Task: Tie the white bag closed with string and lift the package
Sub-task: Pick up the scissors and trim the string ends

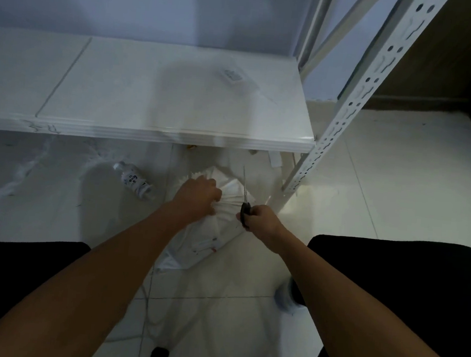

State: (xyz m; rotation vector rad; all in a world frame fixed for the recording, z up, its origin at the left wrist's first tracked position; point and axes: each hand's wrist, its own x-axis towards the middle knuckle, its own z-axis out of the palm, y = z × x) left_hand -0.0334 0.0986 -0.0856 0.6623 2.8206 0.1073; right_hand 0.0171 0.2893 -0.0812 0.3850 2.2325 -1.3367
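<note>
The white bag (pixel 202 246) lies on the tiled floor between my knees, its gathered mouth fanning out toward the shelf. My left hand (pixel 198 196) grips the bunched neck of the bag from above. My right hand (pixel 262 219) holds a pair of scissors (pixel 244 196) by the dark handles, blades pointing up and away beside the bag's neck. The string is too thin and pale to make out at the neck.
A low white shelf board (pixel 150 94) runs across in front, with a perforated metal upright (pixel 345 108) at its right end. A plastic bottle (pixel 134 182) lies on the floor left of the bag. Thin white cords (pixel 148 301) trail across the tiles near me.
</note>
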